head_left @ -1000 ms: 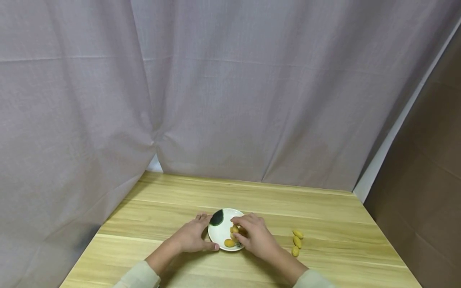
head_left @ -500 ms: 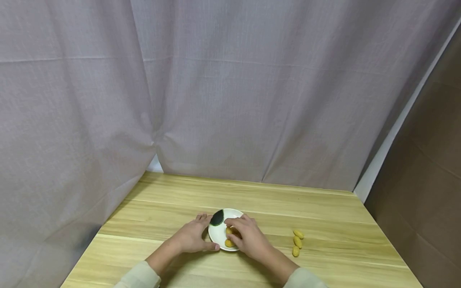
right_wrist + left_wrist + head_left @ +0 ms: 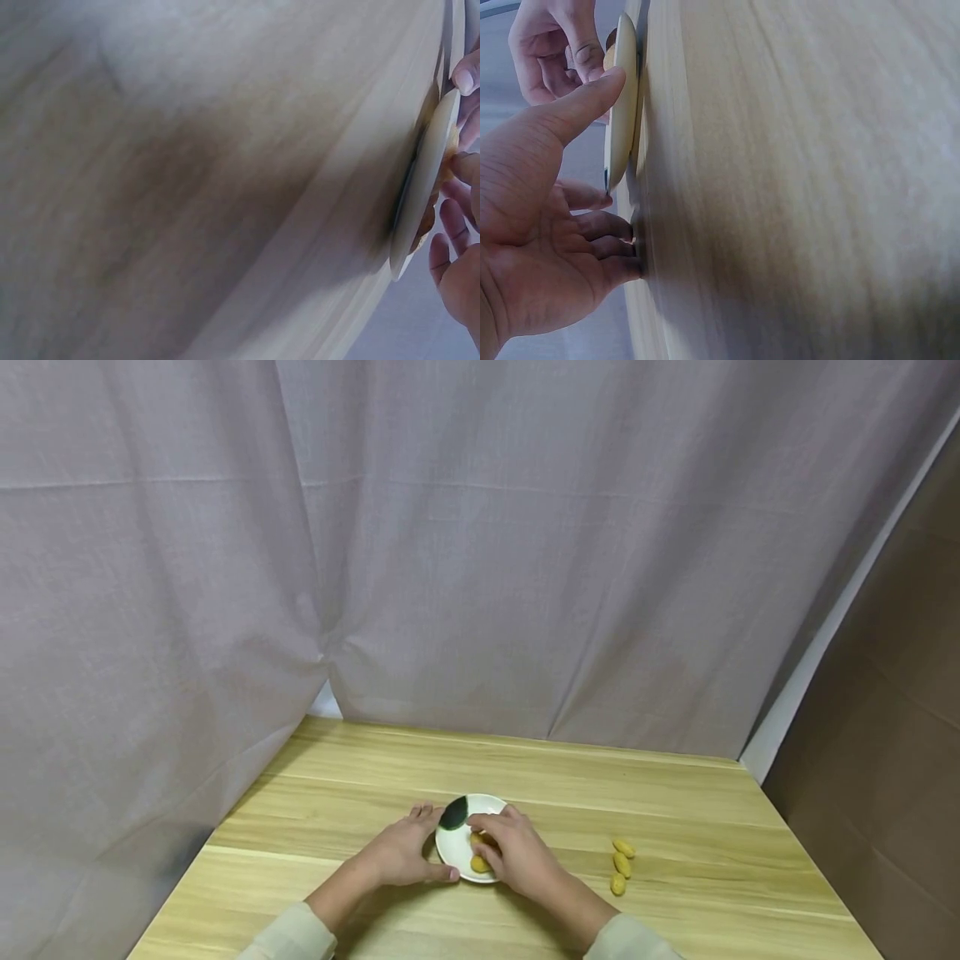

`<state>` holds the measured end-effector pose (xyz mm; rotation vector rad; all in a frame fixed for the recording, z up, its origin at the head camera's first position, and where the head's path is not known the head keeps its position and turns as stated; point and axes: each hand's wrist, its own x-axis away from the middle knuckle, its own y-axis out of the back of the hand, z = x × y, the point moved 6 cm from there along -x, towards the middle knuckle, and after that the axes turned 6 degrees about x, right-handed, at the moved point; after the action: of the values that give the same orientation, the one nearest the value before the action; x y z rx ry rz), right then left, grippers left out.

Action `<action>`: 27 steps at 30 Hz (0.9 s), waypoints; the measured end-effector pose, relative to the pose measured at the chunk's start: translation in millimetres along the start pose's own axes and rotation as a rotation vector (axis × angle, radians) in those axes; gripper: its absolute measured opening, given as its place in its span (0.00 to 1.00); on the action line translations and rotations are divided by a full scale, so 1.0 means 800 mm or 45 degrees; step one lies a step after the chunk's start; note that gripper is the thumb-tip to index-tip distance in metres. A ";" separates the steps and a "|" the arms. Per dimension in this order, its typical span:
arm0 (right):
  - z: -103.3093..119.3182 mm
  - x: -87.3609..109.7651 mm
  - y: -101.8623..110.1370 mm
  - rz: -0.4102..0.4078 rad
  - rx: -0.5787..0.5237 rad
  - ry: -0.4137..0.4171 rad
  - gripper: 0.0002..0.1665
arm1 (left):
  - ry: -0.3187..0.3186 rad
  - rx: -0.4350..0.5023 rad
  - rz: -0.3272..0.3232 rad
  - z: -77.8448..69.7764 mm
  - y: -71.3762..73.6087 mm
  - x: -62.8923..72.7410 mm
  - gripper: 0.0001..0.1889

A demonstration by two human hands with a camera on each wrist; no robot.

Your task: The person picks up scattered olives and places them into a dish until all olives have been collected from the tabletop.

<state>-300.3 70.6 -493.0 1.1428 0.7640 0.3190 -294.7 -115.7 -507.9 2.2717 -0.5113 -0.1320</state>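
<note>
A small round white plate (image 3: 454,846) with a dark green patch (image 3: 453,813) sits on the wooden table. My left hand (image 3: 405,852) spreads beside its left edge, the thumb (image 3: 607,86) lying at the near rim and the index fingertip close to the far side in the left wrist view. Over the plate's right half, my right hand (image 3: 521,853) curls and pinches a yellow-orange oval piece (image 3: 477,838) between thumb and fingers. Another yellow-orange piece (image 3: 480,864) lies in front of it on the plate. Brownish-orange pieces (image 3: 426,225) show past the rim in the right wrist view; the fingers hide the others.
Three yellow, peanut-like pieces (image 3: 622,863) lie in a short row on the table (image 3: 697,827), right of the right forearm. Grey curtains (image 3: 480,568) hang behind and left of the table, and a brown panel (image 3: 877,735) stands at the right.
My right hand has moved slightly left and lower over the plate, covering more of its pieces, then stays nearly still. The left hand keeps its place at the rim.
</note>
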 end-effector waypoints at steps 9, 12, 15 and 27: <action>-0.007 -0.005 -0.007 0.088 -0.005 -0.069 0.19 | -0.002 -0.004 -0.002 0.004 -0.002 -0.002 0.59; -0.007 -0.005 -0.007 0.092 -0.011 -0.078 0.18 | -0.001 -0.008 -0.007 0.004 -0.002 -0.002 0.59; -0.005 -0.004 -0.004 0.071 -0.010 -0.072 0.19 | -0.002 -0.004 -0.007 0.003 -0.002 -0.002 0.59; -0.008 0.004 0.001 0.042 0.012 -0.082 0.21 | -0.013 0.009 -0.001 0.001 0.000 0.000 0.59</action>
<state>-302.0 77.3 -495.3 1.1699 0.6909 0.3051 -295.1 -116.2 -508.9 2.2790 -0.5168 -0.1426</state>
